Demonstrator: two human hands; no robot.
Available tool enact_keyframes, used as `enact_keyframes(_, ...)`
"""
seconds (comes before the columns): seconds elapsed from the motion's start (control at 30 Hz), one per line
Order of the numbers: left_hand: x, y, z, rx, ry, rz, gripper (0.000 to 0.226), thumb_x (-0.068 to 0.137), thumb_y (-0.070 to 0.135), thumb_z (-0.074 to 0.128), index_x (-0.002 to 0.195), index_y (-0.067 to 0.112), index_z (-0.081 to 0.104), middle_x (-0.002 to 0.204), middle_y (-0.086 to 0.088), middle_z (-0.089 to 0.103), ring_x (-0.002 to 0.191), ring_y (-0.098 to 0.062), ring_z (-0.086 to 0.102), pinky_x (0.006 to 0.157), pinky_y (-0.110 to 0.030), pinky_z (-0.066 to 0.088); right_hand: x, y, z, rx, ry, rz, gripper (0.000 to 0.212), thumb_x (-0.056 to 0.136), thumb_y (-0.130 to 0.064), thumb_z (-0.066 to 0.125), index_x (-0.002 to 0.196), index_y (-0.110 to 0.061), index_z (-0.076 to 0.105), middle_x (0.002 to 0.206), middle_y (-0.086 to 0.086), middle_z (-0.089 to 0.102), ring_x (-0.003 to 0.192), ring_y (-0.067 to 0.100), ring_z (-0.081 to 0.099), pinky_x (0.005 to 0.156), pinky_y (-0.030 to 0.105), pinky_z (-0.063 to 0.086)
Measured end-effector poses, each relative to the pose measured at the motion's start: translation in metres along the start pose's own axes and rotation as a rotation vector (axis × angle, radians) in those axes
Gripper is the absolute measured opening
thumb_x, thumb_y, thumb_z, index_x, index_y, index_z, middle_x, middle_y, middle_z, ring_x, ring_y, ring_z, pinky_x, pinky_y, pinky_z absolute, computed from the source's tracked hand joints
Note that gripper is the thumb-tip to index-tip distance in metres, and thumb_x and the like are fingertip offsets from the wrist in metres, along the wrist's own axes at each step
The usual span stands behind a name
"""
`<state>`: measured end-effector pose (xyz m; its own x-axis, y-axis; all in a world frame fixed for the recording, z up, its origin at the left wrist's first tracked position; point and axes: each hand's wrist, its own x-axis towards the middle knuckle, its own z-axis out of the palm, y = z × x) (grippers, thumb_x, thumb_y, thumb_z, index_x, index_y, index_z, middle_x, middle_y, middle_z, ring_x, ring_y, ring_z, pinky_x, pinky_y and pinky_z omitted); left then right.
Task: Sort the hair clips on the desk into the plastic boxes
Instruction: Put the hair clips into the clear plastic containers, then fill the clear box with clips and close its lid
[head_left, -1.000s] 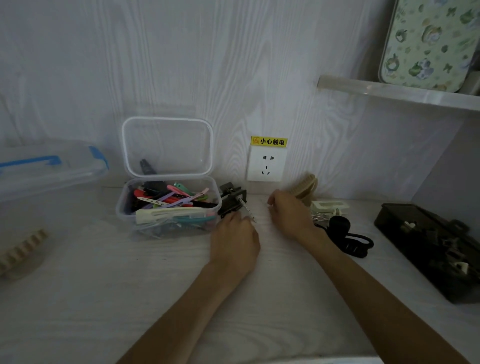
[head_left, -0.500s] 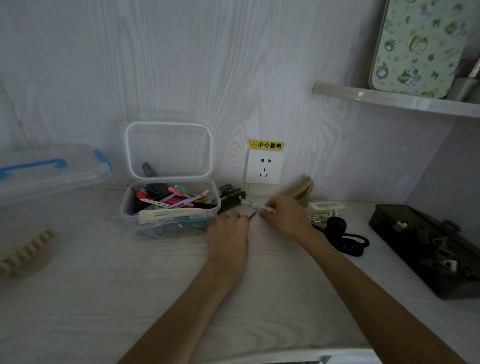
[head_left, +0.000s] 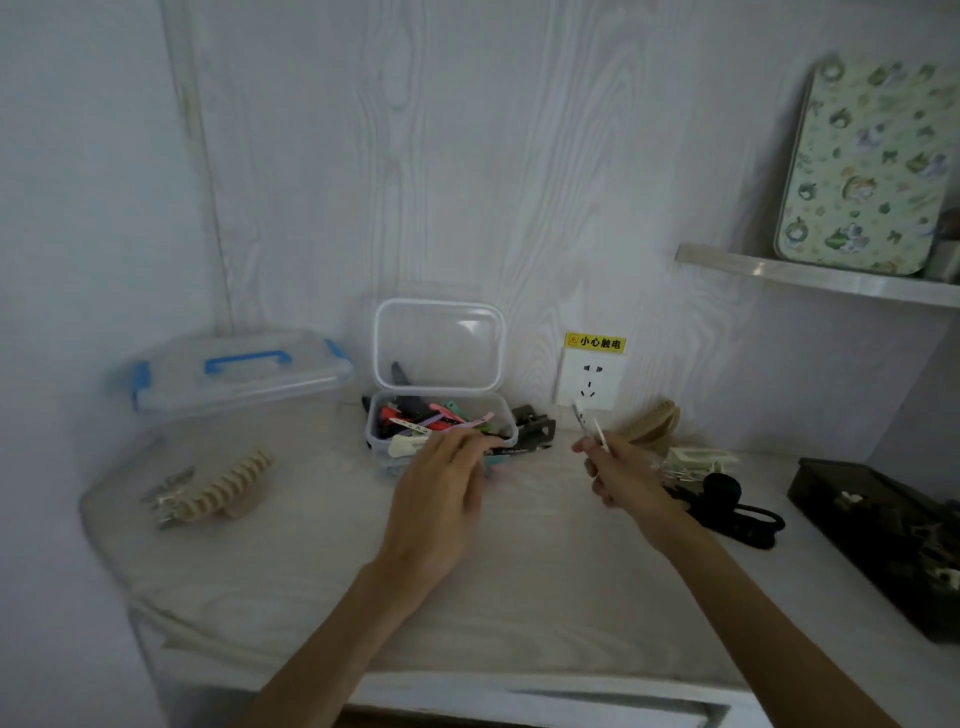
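A small clear box (head_left: 375, 434) with its lid up stands at the back of the desk, filled with several coloured hair clips (head_left: 441, 418). My left hand (head_left: 441, 488) hovers just in front of it and pinches a dark slim clip (head_left: 506, 451) at the box's front right corner. My right hand (head_left: 621, 470) is raised off the desk and pinches a thin white clip (head_left: 589, 428) that points up toward the wall socket. A black claw clip (head_left: 535, 428) lies right of the box.
A large clear box with blue latches (head_left: 234, 371) sits at the back left. A beige claw clip (head_left: 228, 486) lies on the left. A beige comb clip (head_left: 654, 423), a cream clip (head_left: 698, 457), black hair ties (head_left: 732, 512) and a dark box (head_left: 883, 530) sit on the right.
My right hand lifted the thin white clip off the desk and drew it to the right. My left hand rose with a dark clip toward the box. The camera view tilted up.
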<state>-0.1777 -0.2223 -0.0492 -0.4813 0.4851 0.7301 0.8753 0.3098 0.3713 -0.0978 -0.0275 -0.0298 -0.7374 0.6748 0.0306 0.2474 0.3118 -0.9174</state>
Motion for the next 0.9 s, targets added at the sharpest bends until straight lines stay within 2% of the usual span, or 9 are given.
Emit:
enact_keyframes(0.07,0.009,-0.018,-0.017,0.011,0.101,-0.046,0.028,0.089,0.006,0.052,0.112,0.018,0.064,0.111,0.0,0.064,0.104,-0.019,0.058,0.089,-0.033,0.05,0.003,-0.016,0.017,-0.057,0.007,-0.12,0.023,0.097,-0.026,0.042,0.095,-0.011,0.059,0.068,0.001,0.047,0.055,0.011,0.04,0.051,0.023,0.032)
enact_keyframes(0.13,0.021,-0.036,-0.029,0.034,0.128,-0.111,0.028,0.089,0.005,0.052,0.11,0.019,0.065,0.104,0.001,0.065,0.095,-0.018,0.059,0.082,-0.031,0.049,0.01,-0.037,0.037,-0.146,0.02,-0.273,0.023,0.096,-0.025,0.044,0.093,-0.011,0.061,0.073,0.004,0.054,0.061,0.013,0.046,0.058,0.027,0.035)
enact_keyframes(0.3,0.042,-0.064,-0.033,0.021,0.036,-0.232,0.024,0.09,0.015,0.054,0.106,0.026,0.068,0.1,0.007,0.071,0.087,-0.009,0.062,0.073,-0.011,0.035,0.035,-0.079,0.082,-0.351,-0.062,-0.515,0.018,0.093,-0.032,0.051,0.096,-0.02,0.065,0.076,-0.007,0.058,0.068,0.012,0.052,0.059,0.024,0.038)
enact_keyframes(0.4,0.042,-0.077,-0.036,0.008,-0.004,-0.276,0.024,0.091,0.02,0.054,0.108,0.029,0.068,0.1,0.006,0.071,0.09,-0.011,0.061,0.072,-0.015,0.034,0.052,-0.086,0.098,-0.482,-0.234,-0.495,0.027,0.088,-0.034,0.06,0.111,-0.021,0.063,0.104,0.001,0.063,0.087,0.013,0.055,0.074,0.022,0.043)
enact_keyframes(0.5,0.037,-0.088,-0.051,0.011,0.078,-0.384,0.023,0.089,0.021,0.055,0.104,0.031,0.069,0.102,0.006,0.071,0.095,-0.015,0.062,0.075,-0.025,0.043,0.056,-0.084,0.1,-0.581,-0.332,-0.469,0.035,0.082,-0.032,0.069,0.115,-0.022,0.064,0.116,0.002,0.064,0.091,0.01,0.054,0.078,0.02,0.039)
enact_keyframes(0.63,0.038,-0.105,-0.091,-0.037,0.236,-0.416,0.022,0.088,0.015,0.055,0.095,0.03,0.07,0.101,0.011,0.07,0.097,-0.012,0.062,0.084,-0.031,0.048,0.051,-0.082,0.099,-0.654,-0.344,-0.482,0.045,0.075,-0.038,0.074,0.117,-0.024,0.063,0.112,-0.006,0.054,0.095,0.008,0.049,0.081,0.02,0.037)
enact_keyframes(0.7,0.039,-0.113,-0.109,-0.075,0.286,-0.414,0.024,0.089,0.01,0.053,0.094,0.027,0.069,0.099,0.013,0.068,0.094,-0.01,0.062,0.081,-0.028,0.05,0.046,-0.084,0.1,-0.661,-0.353,-0.488,0.048,0.075,-0.039,0.074,0.118,-0.024,0.062,0.114,-0.004,0.051,0.097,0.007,0.046,0.083,0.02,0.035)
enact_keyframes(0.8,0.036,-0.119,-0.129,-0.044,0.409,-0.434,0.026,0.089,0.007,0.052,0.092,0.026,0.07,0.099,0.009,0.068,0.093,-0.013,0.061,0.078,-0.025,0.046,0.036,-0.094,0.102,-0.535,-0.285,-0.511,0.04,0.078,-0.037,0.072,0.114,-0.021,0.063,0.122,0.001,0.052,0.109,0.013,0.047,0.088,0.022,0.034)
enact_keyframes(0.9,0.03,-0.128,-0.141,0.023,0.548,-0.555,0.026,0.086,0.008,0.054,0.098,0.027,0.068,0.107,0.002,0.065,0.102,-0.021,0.056,0.08,-0.028,0.04,0.027,-0.108,0.111,-0.499,-0.222,-0.527,0.031,0.085,-0.032,0.065,0.114,-0.022,0.062,0.127,0.003,0.051,0.119,0.02,0.047,0.096,0.028,0.036)
